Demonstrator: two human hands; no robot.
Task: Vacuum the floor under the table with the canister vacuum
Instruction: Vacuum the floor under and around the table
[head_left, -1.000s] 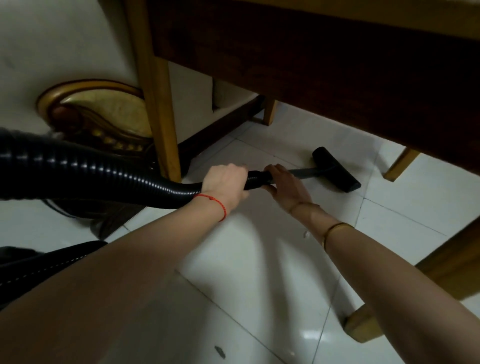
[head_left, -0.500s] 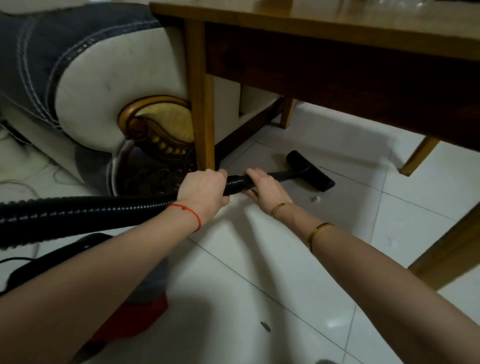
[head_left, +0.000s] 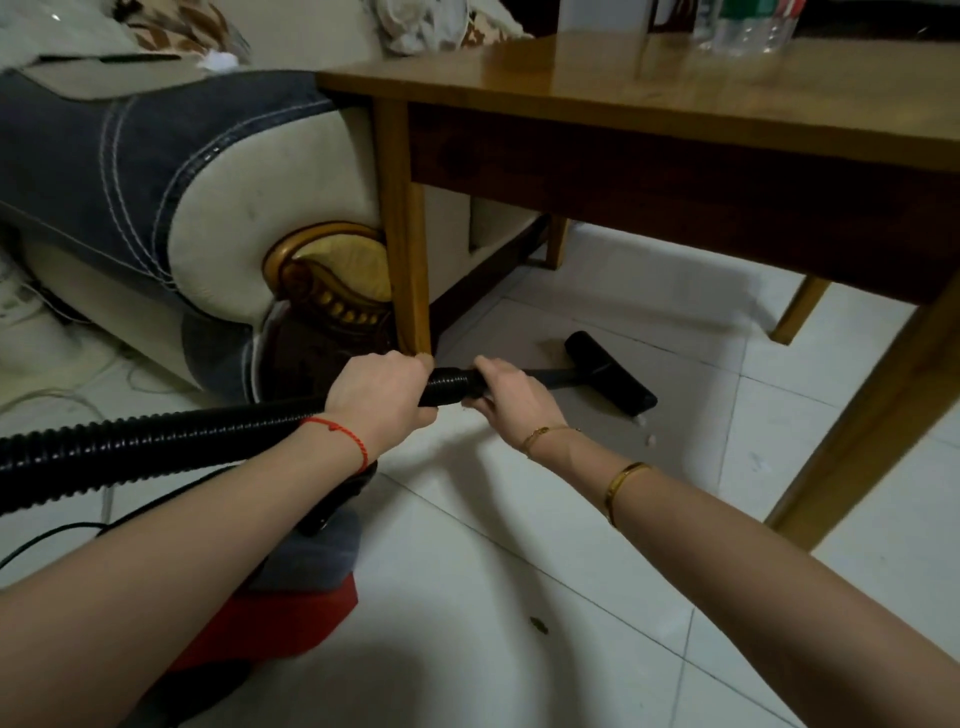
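White tiled floor (head_left: 519, 597) fills the lower view, and a wooden table (head_left: 675, 98) takes the upper right, its tabletop carrying clear plastic bottles (head_left: 743, 26) at the far edge. To the left sits a sofa (head_left: 156, 171) with a grey-and-cream arm and a carved gold trim, right beside the table's near-left leg (head_left: 408, 270).

Both arms reach forward and down, nearly straight. The left hand (head_left: 379, 400) is wrapped over the black ribbed hose (head_left: 156, 447), fingers curled fully round it, knuckles up, a red string bracelet (head_left: 343, 436) on the wrist. The right hand (head_left: 511, 397) sits just ahead of it, fingers closed around the end of the hose where it meets the thin black wand (head_left: 550, 376); two gold bracelets show on that forearm. The hands are close, a short stretch of hose showing between them.

The wand runs low and forward to the black floor nozzle (head_left: 610, 379), which lies flat on the tiles under the table's edge, between the legs. A small pale scrap (head_left: 649, 439) lies just beside the nozzle's near end, and a dark speck (head_left: 538, 626) sits on the tiles nearer the camera. The vacuum's canister (head_left: 291, 597), red and grey, rests on the floor beneath the left forearm, with the hose sweeping off the left edge.
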